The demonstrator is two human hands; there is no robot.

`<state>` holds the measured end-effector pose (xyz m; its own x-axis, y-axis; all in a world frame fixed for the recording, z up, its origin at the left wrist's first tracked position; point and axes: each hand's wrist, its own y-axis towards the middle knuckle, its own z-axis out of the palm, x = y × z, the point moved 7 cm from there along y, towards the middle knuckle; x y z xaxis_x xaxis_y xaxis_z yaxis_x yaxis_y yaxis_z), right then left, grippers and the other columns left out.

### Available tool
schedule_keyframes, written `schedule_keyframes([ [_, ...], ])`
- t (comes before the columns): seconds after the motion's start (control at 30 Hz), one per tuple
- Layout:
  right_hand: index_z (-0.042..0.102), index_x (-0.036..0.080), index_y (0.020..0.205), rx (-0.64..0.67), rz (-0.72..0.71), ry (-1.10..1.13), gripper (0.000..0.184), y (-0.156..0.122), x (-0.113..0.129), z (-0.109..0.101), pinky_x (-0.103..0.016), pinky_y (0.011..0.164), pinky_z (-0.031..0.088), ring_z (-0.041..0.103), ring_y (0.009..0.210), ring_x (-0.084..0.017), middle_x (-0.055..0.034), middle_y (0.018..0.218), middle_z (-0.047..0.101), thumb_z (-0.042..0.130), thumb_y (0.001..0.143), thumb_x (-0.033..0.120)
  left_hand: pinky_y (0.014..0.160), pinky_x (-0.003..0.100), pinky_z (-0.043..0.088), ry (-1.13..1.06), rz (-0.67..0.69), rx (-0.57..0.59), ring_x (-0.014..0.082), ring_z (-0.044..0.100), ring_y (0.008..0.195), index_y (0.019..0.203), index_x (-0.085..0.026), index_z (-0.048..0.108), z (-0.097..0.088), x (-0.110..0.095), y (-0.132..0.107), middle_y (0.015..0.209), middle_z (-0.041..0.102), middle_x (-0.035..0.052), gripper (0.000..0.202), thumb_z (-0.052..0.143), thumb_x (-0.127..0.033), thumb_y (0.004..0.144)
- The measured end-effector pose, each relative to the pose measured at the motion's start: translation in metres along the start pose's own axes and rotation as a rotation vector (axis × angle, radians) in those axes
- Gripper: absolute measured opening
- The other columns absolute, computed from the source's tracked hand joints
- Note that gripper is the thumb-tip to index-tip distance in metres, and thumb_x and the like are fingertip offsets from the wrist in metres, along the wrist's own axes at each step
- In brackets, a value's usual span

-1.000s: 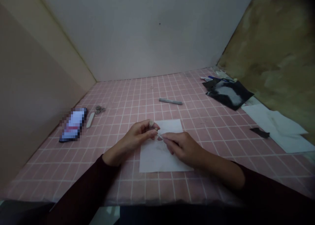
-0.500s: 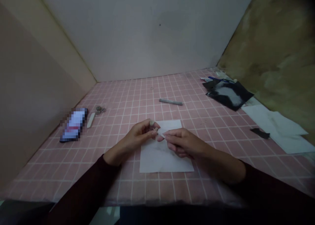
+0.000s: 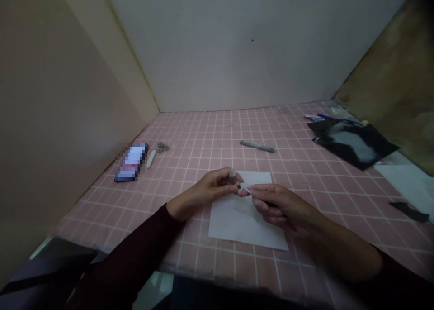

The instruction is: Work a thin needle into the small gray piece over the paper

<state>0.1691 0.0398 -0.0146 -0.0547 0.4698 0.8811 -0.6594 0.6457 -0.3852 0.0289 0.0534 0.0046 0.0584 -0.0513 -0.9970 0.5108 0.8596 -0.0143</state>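
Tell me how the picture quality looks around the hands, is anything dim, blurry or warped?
In the head view, the light is dim and flat with no harsh glare; the right hand and left hand look soft and slightly grainy; the paper is pale but not blown out; the bottom edge falls into dark; the wide lens bends the back wall and the table.

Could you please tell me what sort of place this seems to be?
Probably a small craft workspace: a pink grid mat, a white paper sheet and what look like small scissors.
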Motion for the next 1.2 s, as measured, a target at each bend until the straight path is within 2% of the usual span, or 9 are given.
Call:
schedule_keyframes([
  [0.1, 0.069, 0.016, 0.098, -0.040, -0.092, -0.172, 0.032, 0.001, 0.001, 0.001, -0.021, 0.040, 0.020, 0.022, 0.040, -0.005, 0.0066, 0.056, 0.042, 0.056, 0.091, 0.044, 0.077, 0.030, 0.045, 0.105, 0.015, -0.062, 0.0151, 0.062, 0.081, 0.103, -0.015, 0.061, -0.005, 0.000, 0.001, 0.088, 0.066, 0.0055, 0.024, 0.065, -0.034, 0.089],
  [0.27, 0.069, 0.018, 0.089, -0.221, -0.532, -0.766, 0.021, -0.009, 0.021, 0.007, -0.032, 0.068, 0.044, 0.056, 0.067, -0.017, -0.0045, 0.071, 0.062, 0.051, 0.091, 0.029, 0.061, 0.024, 0.038, 0.184, -0.034, -0.140, 0.0098, 0.049, 0.063, 0.093, -0.015, 0.061, -0.011, 0.003, 0.002, 0.073, 0.054, -0.0014, 0.025, 0.062, -0.040, 0.090],
  [0.4, 0.064, 0.017, 0.078, -0.135, -0.307, -0.519, 0.028, -0.003, 0.014, 0.000, -0.025, 0.049, 0.034, 0.040, 0.048, -0.010, 0.0014, 0.058, 0.050, 0.051, 0.092, 0.038, 0.069, 0.027, 0.042, 0.137, -0.023, -0.078, 0.0120, 0.056, 0.071, 0.097, -0.015, 0.061, -0.007, 0.003, 0.002, 0.079, 0.061, 0.0019, 0.024, 0.065, -0.037, 0.088],
  [0.6, 0.067, 0.016, 0.100, 0.011, -0.003, 0.036, 0.033, 0.001, 0.001, 0.001, -0.020, 0.039, 0.010, 0.012, 0.042, -0.003, 0.0083, 0.058, 0.038, 0.061, 0.088, 0.046, 0.082, 0.031, 0.046, 0.053, 0.014, -0.029, 0.0173, 0.064, 0.089, 0.102, -0.015, 0.061, -0.002, -0.002, 0.001, 0.090, 0.069, 0.0072, 0.025, 0.068, -0.035, 0.087],
  [0.8, 0.068, 0.016, 0.095, -0.166, -0.473, -0.730, 0.024, -0.008, 0.014, 0.007, -0.029, 0.062, 0.044, 0.054, 0.063, -0.015, -0.0043, 0.070, 0.060, 0.047, 0.094, 0.029, 0.065, 0.026, 0.041, 0.125, -0.014, -0.068, 0.0101, 0.053, 0.065, 0.098, -0.014, 0.061, -0.006, 0.004, 0.002, 0.077, 0.059, 0.0004, 0.024, 0.064, -0.037, 0.089],
  [0.9, 0.067, 0.016, 0.099, -0.214, -0.580, -0.881, 0.023, -0.012, 0.017, 0.010, -0.035, 0.074, 0.046, 0.060, 0.077, -0.021, -0.0092, 0.084, 0.067, 0.046, 0.092, 0.023, 0.062, 0.024, 0.038, 0.134, -0.049, -0.072, 0.0090, 0.049, 0.062, 0.092, -0.014, 0.062, -0.006, 0.006, 0.002, 0.072, 0.055, -0.0018, 0.022, 0.064, -0.036, 0.090],
  [1.0, 0.064, 0.018, 0.083, -0.146, -0.387, -0.614, 0.026, -0.005, 0.014, 0.003, -0.026, 0.054, 0.039, 0.048, 0.054, -0.012, -0.0003, 0.062, 0.054, 0.047, 0.095, 0.032, 0.073, 0.027, 0.044, 0.058, -0.028, -0.036, 0.0112, 0.058, 0.073, 0.098, -0.014, 0.063, -0.001, 0.002, 0.001, 0.081, 0.063, 0.0019, 0.019, 0.067, -0.030, 0.088],
  [1.1, 0.065, 0.017, 0.094, -0.041, -0.098, -0.129, 0.025, 0.000, 0.006, 0.000, -0.020, 0.040, 0.018, 0.020, 0.040, -0.004, 0.0066, 0.058, 0.043, 0.052, 0.091, 0.039, 0.083, 0.030, 0.046, -0.043, 0.002, -0.024, 0.0148, 0.063, 0.085, 0.102, -0.015, 0.063, 0.003, -0.002, 0.001, 0.088, 0.067, 0.0047, 0.021, 0.070, -0.027, 0.086],
  [1.2, 0.065, 0.015, 0.099, -0.019, -0.017, 0.009, 0.027, 0.000, 0.003, 0.002, -0.020, 0.039, 0.014, 0.015, 0.041, -0.003, 0.0078, 0.059, 0.040, 0.056, 0.089, 0.038, 0.080, 0.028, 0.045, -0.033, 0.017, -0.048, 0.0141, 0.063, 0.083, 0.101, -0.015, 0.062, 0.002, -0.002, 0.001, 0.086, 0.066, 0.0041, 0.020, 0.069, -0.027, 0.087],
])
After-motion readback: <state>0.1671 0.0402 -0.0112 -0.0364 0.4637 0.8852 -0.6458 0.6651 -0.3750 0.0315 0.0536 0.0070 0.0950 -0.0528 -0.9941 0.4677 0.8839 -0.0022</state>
